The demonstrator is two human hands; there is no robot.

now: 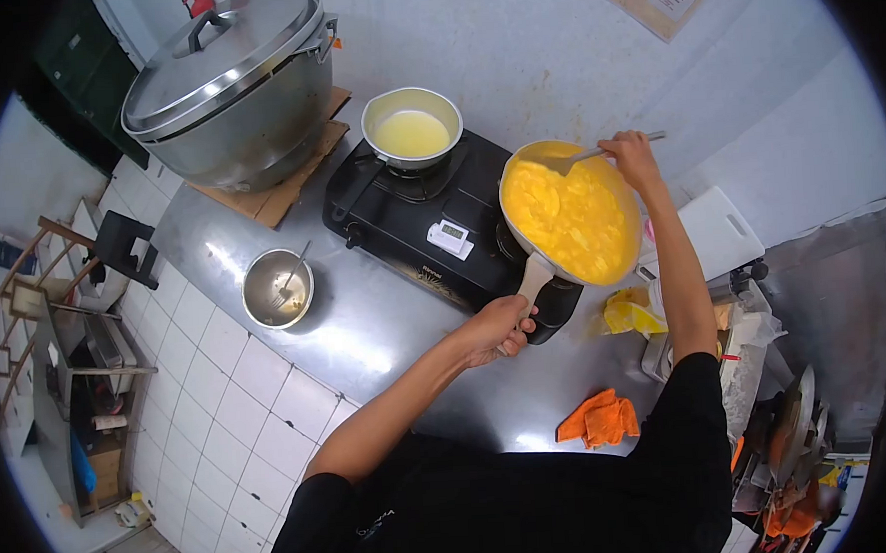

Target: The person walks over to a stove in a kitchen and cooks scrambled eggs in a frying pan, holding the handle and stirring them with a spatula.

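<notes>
My left hand (499,331) is wrapped round the pale handle of a frying pan (532,272) over the right burner of a black gas stove (401,241). Soft yellow scrambled eggs (572,215), partly runny, fill the pan. In my right hand (633,160) is the grey handle of a spatula (585,156), its blade dipping into the eggs at the pan's far side. A small saucepan (412,100) with pale yellow liquid stands on the left burner. Whether the pan touches its burner I cannot tell.
A large lidded metal pot (240,127) stands on cardboard at the back left. Left of the stove is a steel bowl (278,288) with a fork (291,276). A white digital timer (449,237) lies on the stove. An orange cloth (599,420) rests near the front edge.
</notes>
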